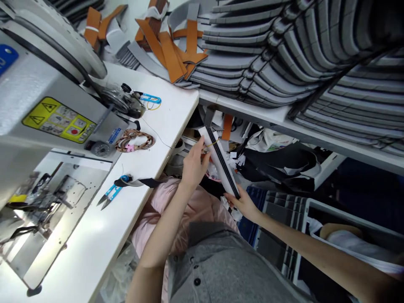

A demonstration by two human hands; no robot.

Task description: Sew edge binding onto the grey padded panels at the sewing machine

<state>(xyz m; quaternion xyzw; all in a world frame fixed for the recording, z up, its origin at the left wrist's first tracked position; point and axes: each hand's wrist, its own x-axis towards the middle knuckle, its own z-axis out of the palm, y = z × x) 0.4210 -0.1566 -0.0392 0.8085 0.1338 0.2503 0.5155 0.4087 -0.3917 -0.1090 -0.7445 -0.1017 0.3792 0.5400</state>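
Note:
Above my lap is a narrow bundle of black and white strips (221,165), tilted, with a thin yellowish band round its upper end. My right hand (244,204) is closed on the bundle's lower end. At the upper end, my left hand (195,163) has its fingers bent against the side of the bundle near the band; its thumb and fingertips are close together there.
To the left stands a sewing machine (59,109) on a white table (139,210) with blue snips (115,191) and a braided cord (135,141). Stacked grey curved pieces (277,54) and orange strips (172,54) lie on the shelf ahead. Grey crates (307,210) stand at right.

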